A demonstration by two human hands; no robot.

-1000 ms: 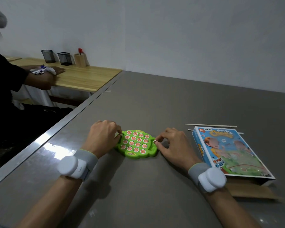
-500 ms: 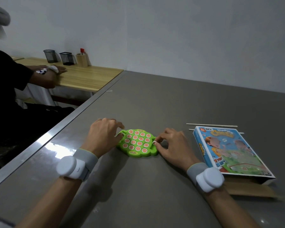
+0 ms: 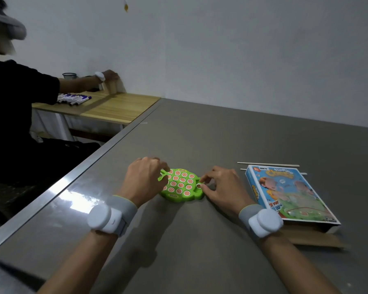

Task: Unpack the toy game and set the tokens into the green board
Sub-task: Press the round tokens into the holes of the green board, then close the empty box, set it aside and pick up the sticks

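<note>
- The small, round-edged green plastic board (image 3: pixel 180 186) is seen flat on the grey desk (image 3: pixel 200 134), between the two hands.
- Nearly every socket in view is filled with a round red-and-white token (image 3: pixel 180 185); the near-left part of the board is hidden by the left hand (image 3: pixel 146 180), so a full count cannot be given.
- The left hand is curled over the board's left edge, fingers bent onto it, apparently steadying it; nothing is seen held in it.
- The right hand (image 3: pixel 221 187) is narrowed to a pinch at the board's right edge, where a pale ring (image 3: pixel 198 185) is touched; whether it is a token or part of the board cannot be told.
- The blue illustrated cardboard game box (image 3: pixel 285 192) lies well to the right, its brown flap open, with two thin pale sticks (image 3: pixel 268 164) just beyond it.
- Unpacking is judged done, and token-setting judged almost finished, only the edge pieces being left.
</note>
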